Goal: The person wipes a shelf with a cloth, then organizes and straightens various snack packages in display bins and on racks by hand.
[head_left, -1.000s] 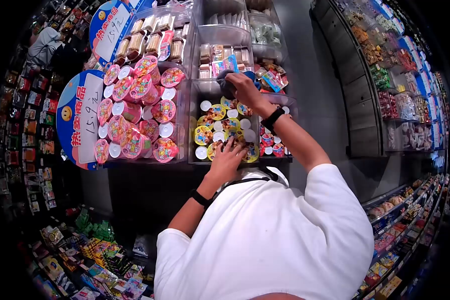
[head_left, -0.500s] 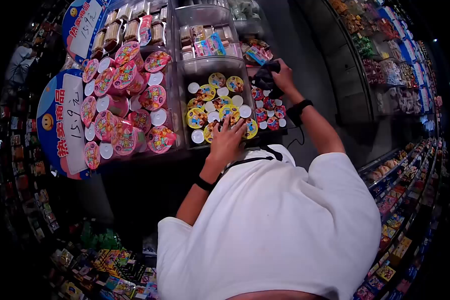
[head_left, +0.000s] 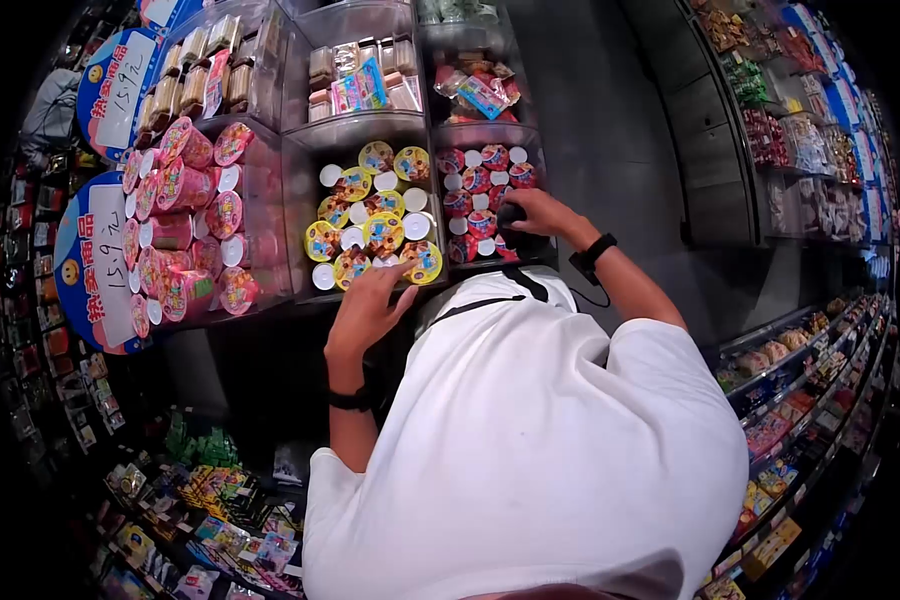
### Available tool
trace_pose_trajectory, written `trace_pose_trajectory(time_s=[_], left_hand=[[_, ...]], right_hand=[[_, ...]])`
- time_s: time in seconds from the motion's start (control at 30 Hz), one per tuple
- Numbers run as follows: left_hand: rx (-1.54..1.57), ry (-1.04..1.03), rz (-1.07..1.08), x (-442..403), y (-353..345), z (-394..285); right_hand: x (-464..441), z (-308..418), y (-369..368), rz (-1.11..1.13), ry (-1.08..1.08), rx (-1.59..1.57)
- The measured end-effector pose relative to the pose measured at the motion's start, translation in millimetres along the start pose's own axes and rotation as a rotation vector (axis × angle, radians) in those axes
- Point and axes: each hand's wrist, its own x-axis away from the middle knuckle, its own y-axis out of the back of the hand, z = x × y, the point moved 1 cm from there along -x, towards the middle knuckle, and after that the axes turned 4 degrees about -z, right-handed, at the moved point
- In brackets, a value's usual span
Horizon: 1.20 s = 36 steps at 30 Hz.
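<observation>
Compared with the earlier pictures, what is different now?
The right hand, still gripping the dark cloth, moved from behind the yellow cups rightward and nearer, to the right side of the red cups. The left hand drew back a little. The yellow cups lie as before.

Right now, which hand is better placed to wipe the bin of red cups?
Likely the right hand: it holds a dark cloth at that bin; the left hand is by the yellow cups.
</observation>
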Motion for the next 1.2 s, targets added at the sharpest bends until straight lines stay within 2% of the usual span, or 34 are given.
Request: trace_pose_trajectory(time_s=[0.07, 0.13, 0.23, 0.27, 0.33, 0.4, 0.43, 0.53, 0.57, 0.6, 0.73, 0.77, 0.87, 0.93, 1.0, 1.03, 1.07, 1.2], left_hand=[[-0.054, -0.058, -0.077, 2, -1, -25], [0.144, 0.05, -0.024, -4, -5, -62], [0.38, 0.128, 0.174, -27, -45, -96], [0.337, 0.25, 0.232, -40, -64, -111], [-0.03, 0.268, 0.316, -55, -119, -110], [-0.147, 0.082, 0.163, -62, -183, -88], [-0.174, 0.076, 0.135, -71, -205, -85], [-0.415, 0.146, -0.034, -75, -251, -73], [-0.428, 0.235, -0.038, -78, -262, -69], [-0.482, 0.222, -0.104, -80, -269, -63], [-0.492, 0.318, -0.099, -85, -276, -61], [-0.49, 0.316, -0.121, -85, -277, -61], [-0.487, 0.316, -0.146, -84, -278, -60], [-0.445, 0.364, -0.105, -88, -272, -67], [-0.486, 0.389, -0.074, -89, -277, -63], [-0.479, 0.399, -0.09, -94, -273, -64], [-0.471, 0.414, -0.086, -91, -274, -66], [-0.438, 0.412, -0.191, -87, -273, -71]], right_hand=[[35, -20, 21, -0.169, -0.17, 0.153], [61, -44, 24, -0.247, -0.242, 0.141], [75, -55, 13, -0.395, -0.097, 0.081], [78, -54, 8, -0.419, -0.079, 0.051], [87, -50, 11, -0.333, -0.106, 0.134], [97, -64, 11, -0.358, -0.055, 0.109], [101, -79, 7, -0.383, -0.032, 0.085], [88, -101, 21, -0.21, -0.074, 0.074], [79, -102, 28, -0.267, -0.073, 0.059], [68, -110, 29, -0.343, -0.058, 0.082], [20, -133, 40, -0.41, -0.285, 0.103], [15, -134, 41, -0.477, -0.259, 0.078], [19, -132, 32, -0.496, -0.328, 0.027], [37, -114, 31, -0.358, -0.419, -0.035], [57, -98, 25, -0.207, -0.375, 0.038], [70, -91, 24, -0.199, -0.199, 0.073], [82, -81, 26, -0.14, -0.126, 0.095], [97, -91, 23, -0.032, 0.014, -0.043]])
